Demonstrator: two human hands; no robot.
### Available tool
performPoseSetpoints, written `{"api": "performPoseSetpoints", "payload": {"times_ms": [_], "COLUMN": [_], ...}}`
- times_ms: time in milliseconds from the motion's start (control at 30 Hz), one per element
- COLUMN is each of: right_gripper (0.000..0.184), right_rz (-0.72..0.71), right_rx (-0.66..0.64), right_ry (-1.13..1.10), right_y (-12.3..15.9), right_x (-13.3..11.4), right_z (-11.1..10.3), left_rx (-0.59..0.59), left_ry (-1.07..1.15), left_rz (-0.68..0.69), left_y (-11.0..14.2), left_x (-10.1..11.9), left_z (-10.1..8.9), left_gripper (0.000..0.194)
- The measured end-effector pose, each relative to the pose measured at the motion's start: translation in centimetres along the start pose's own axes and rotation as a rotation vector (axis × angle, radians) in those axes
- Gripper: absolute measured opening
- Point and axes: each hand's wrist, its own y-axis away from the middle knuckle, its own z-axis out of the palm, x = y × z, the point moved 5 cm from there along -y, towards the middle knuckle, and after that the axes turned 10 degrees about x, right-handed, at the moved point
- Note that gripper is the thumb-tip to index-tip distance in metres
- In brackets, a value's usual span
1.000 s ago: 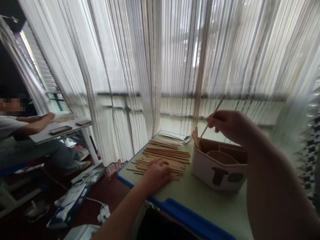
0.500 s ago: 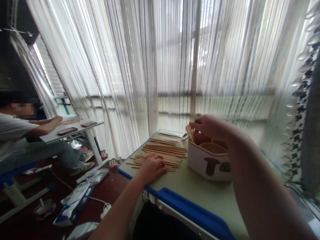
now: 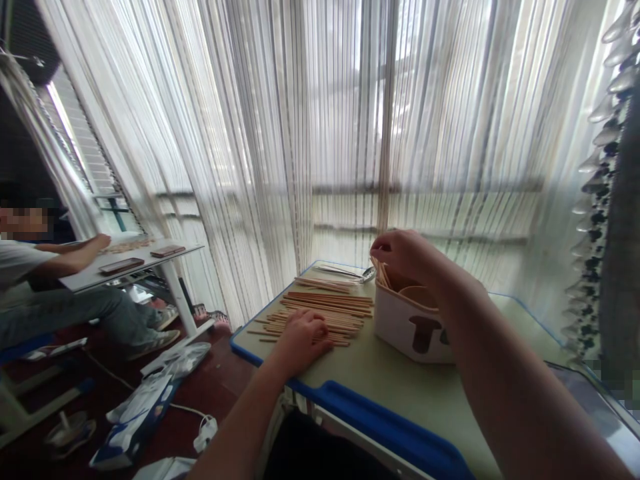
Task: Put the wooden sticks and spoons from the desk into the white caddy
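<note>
On the table, my left hand [image 3: 306, 337] rests over a pile of thin wooden chopsticks [image 3: 345, 325], its fingers loosely bent and the thumb apart from them. My right hand [image 3: 400, 252] is at the back left corner of a white compartment holder [image 3: 400, 327] with dark printed shapes. Its fingers are closed at the tops of several chopsticks [image 3: 381, 275] standing tilted inside; the fingertips are partly hidden. Darker brown chopsticks [image 3: 333, 300] lie behind the pile, and a paler bundle [image 3: 325, 285] lies farther back. My right forearm covers the holder's right side.
Metal utensils, one a slotted spoon [image 3: 369, 274], lie at the back of the blue-edged table [image 3: 400, 400]. Sheer curtains [image 3: 345, 133] hang close behind. To the left, a person [image 3: 30, 267] sits at a white table [image 3: 150, 261]. Boxes, plastic and a white cable [image 3: 203, 430] lie on the floor.
My right hand has shifted slightly left and its fingers have turned over the holder's corner. My left hand stays on the chopsticks. The view has turned a little to the right.
</note>
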Motion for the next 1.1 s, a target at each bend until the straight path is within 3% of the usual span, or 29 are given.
{"api": "performPoseSetpoints", "payload": {"times_ms": [133,267,400,600,767,933,1100], "right_gripper": [0.022,0.025,0.021,0.019,0.026,0.027,0.029], "right_rz": [-0.021,-0.013,0.001,-0.028,0.024,0.030,0.005], "right_rx": [0.032,0.081,0.039,-0.052,-0.054,0.019,0.071], "right_ry": [0.044,0.128,0.211,0.127,0.058,0.094,0.068], "right_y": [-0.2,-0.1,0.1,0.1,0.0,0.2,1.1], "right_x": [0.1,0.2,-0.2,-1.6,-1.0,-0.7,-3.4], "right_z": [0.0,-1.4,-2.0,0.0,1.0,-0.1,-2.3], "left_rx": [-0.002,-0.002,-0.003,-0.012,-0.018,-0.015,-0.013], "left_ry": [0.012,0.024,0.031,0.038,0.030,0.024,0.020], "left_rz": [0.004,0.003,0.007,-0.012,-0.018,-0.015,0.003], "left_y": [0.0,0.1,0.1,0.0,0.0,0.0,-0.1], "left_x": [0.0,0.0,0.0,-0.1,-0.1,-0.2,-0.1], "left_z": [0.0,-0.2,-0.2,-0.1,-0.1,-0.1,0.0], "left_gripper": [0.022,0.021,0.019,0.019,0.020,0.022,0.023]}}
